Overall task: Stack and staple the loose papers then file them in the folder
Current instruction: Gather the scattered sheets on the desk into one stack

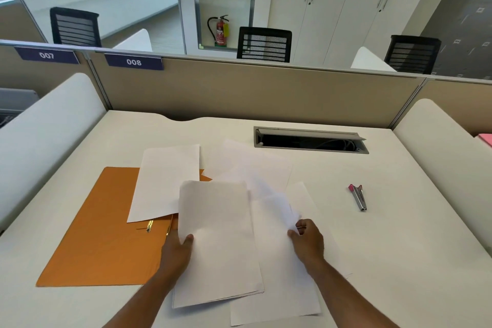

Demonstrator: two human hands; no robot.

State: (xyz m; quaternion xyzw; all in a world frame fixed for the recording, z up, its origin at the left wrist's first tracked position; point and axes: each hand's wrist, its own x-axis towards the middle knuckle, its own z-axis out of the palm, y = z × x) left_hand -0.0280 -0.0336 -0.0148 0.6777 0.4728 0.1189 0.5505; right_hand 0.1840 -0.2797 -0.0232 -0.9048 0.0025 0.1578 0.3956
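Note:
An open orange folder [101,231] with a gold fastener lies on the desk at the left. One white sheet [165,181] rests across its upper right part. My left hand [177,249] grips a small stack of white papers [217,242] at its left edge, thumb on top. My right hand [308,239] pinches a blurred, lifted sheet [278,206] by its edge. More loose sheets [255,165] lie behind, and one sheet [279,298] lies under the stack. A small silver stapler [358,197] with a pink end sits to the right, apart from both hands.
A cable slot [310,140] with a raised flap is cut into the white desk [399,261] at the back. Beige partition panels [253,90] and white side dividers [40,138] enclose the desk. Something pink [486,140] shows at the far right edge.

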